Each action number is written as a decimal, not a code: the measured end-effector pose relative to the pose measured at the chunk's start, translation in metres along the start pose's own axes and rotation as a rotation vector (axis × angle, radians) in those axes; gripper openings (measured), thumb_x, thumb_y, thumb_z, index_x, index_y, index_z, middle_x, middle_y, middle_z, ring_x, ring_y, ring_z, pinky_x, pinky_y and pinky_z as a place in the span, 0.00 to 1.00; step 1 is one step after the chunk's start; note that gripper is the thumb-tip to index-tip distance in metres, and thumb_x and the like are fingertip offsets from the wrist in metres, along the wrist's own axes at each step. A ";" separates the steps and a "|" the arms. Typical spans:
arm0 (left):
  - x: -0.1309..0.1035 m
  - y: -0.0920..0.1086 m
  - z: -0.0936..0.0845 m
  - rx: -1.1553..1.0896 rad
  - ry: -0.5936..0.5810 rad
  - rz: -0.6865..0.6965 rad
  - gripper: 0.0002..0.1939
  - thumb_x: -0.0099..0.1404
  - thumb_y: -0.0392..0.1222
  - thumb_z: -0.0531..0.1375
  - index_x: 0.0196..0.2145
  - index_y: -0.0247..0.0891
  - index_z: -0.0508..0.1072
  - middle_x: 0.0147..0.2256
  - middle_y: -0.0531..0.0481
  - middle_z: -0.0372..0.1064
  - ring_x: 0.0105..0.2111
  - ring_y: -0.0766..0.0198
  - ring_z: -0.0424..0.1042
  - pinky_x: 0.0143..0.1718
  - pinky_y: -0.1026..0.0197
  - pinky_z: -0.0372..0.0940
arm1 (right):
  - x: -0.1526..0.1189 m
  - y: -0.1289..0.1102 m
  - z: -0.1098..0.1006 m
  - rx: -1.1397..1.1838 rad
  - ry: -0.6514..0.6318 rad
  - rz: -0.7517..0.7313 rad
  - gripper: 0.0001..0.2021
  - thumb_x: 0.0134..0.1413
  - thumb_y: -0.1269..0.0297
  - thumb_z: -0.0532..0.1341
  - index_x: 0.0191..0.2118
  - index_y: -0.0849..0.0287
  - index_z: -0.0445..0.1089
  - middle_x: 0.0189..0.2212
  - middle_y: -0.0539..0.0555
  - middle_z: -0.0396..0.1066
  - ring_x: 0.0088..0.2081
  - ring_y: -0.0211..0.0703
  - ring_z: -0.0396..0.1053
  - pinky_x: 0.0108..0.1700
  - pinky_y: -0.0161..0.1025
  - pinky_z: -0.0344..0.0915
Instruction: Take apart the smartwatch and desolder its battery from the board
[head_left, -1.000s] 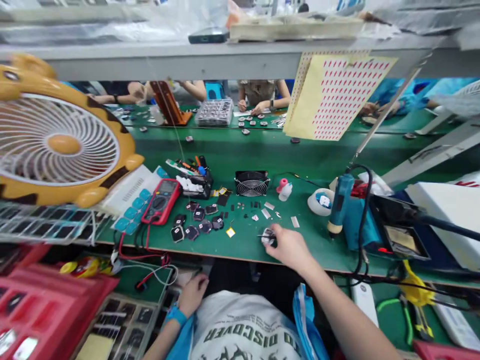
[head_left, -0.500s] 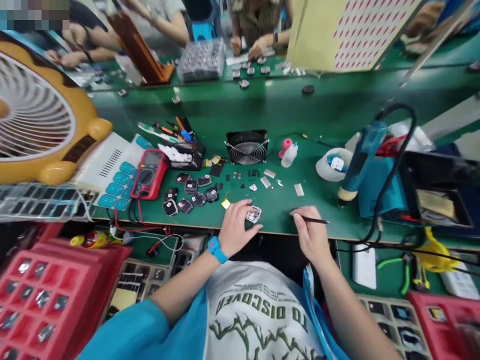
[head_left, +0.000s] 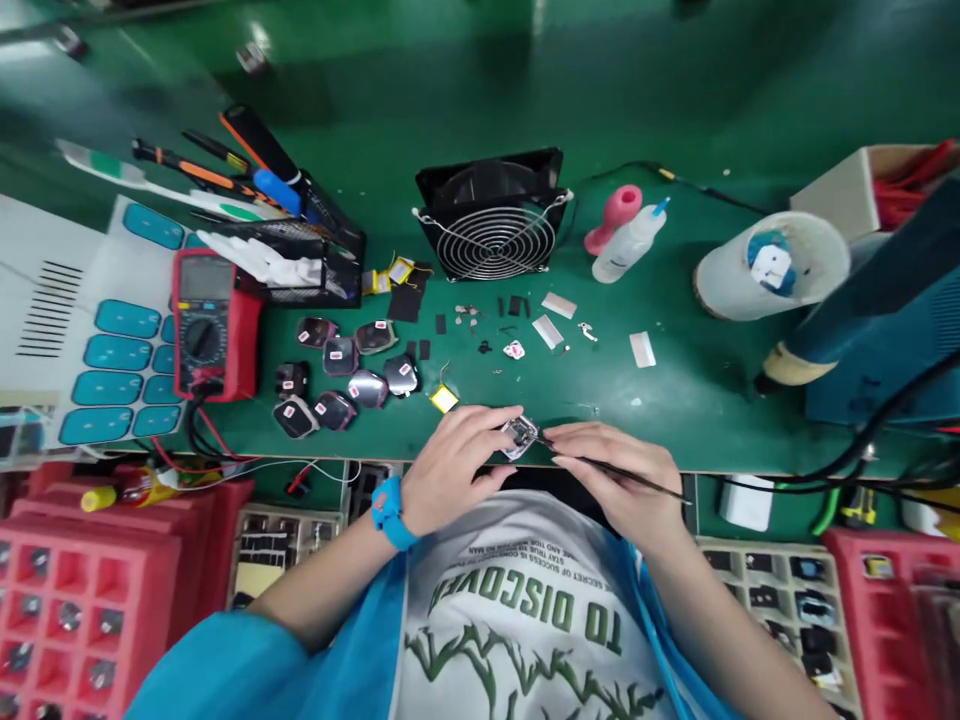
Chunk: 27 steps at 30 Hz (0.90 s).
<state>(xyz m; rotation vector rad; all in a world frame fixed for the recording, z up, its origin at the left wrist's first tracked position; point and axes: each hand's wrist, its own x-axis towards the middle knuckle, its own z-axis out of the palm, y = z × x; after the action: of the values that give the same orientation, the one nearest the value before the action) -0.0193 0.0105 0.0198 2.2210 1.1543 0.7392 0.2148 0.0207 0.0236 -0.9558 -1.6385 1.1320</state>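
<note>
Grip on part (head_left: 519, 436) — green bench (head_left: 675, 400)

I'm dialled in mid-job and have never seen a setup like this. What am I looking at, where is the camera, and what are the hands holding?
There is no machine here: a person works with two bare hands. The single picture comes from a camera worn on the person's head, looking down at a green workbench.

The left hand, with a blue wristband, pinches a small silvery part at the near edge of the bench. The right hand holds a thin dark tool like a pen, its tip at that part.

Beyond the hands lie a cluster of small dark modules, a red multimeter, a black mesh holder of tools, a small black fan, a squeeze bottle and a white cup. Red compartment trays sit lower left.
</note>
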 end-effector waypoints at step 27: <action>0.003 -0.001 0.004 -0.005 0.085 -0.014 0.04 0.68 0.33 0.64 0.39 0.39 0.76 0.53 0.43 0.75 0.45 0.59 0.75 0.48 0.52 0.74 | 0.012 0.002 0.014 -0.152 -0.054 -0.093 0.12 0.61 0.78 0.64 0.46 0.56 0.78 0.42 0.59 0.82 0.47 0.50 0.80 0.49 0.48 0.79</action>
<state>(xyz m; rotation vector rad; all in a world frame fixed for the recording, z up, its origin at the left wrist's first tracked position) -0.0158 0.0127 0.0169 2.1936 1.2057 0.8374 0.1977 0.0287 0.0226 -0.9410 -1.8144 0.9896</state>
